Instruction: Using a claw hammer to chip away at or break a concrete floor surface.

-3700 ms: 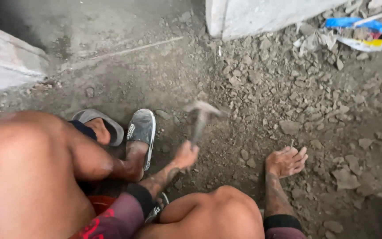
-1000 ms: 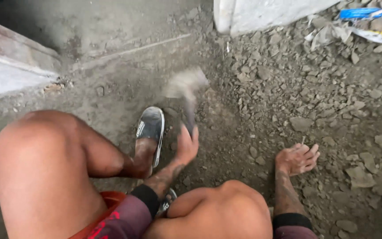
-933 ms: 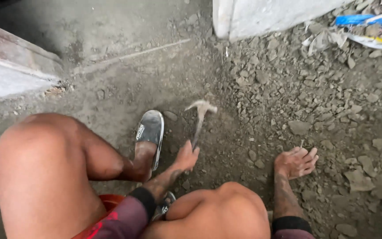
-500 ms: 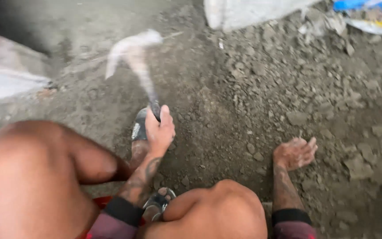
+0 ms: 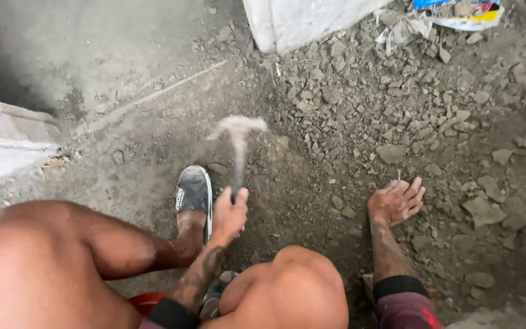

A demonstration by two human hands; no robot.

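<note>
My left hand [image 5: 229, 214] grips the handle of a hammer [image 5: 237, 141], whose head is blurred in motion above the dusty ground just ahead of my left shoe [image 5: 193, 194]. My right hand [image 5: 397, 201] rests flat on the dirt with fingers spread, among small broken concrete pieces [image 5: 391, 152]. Both bare knees fill the bottom of the view, and I am crouched low.
Broken concrete rubble [image 5: 433, 116] is scattered over the right half of the ground. A white block [image 5: 299, 21] stands at the top, with crumpled paper and a colourful wrapper [image 5: 458, 9] beside it. A concrete slab edge [image 5: 7, 140] lies at the left.
The hammer, raised high to the left half a second ago, has swung down and to the right over the ground. My right hand stays planted on the dirt.
</note>
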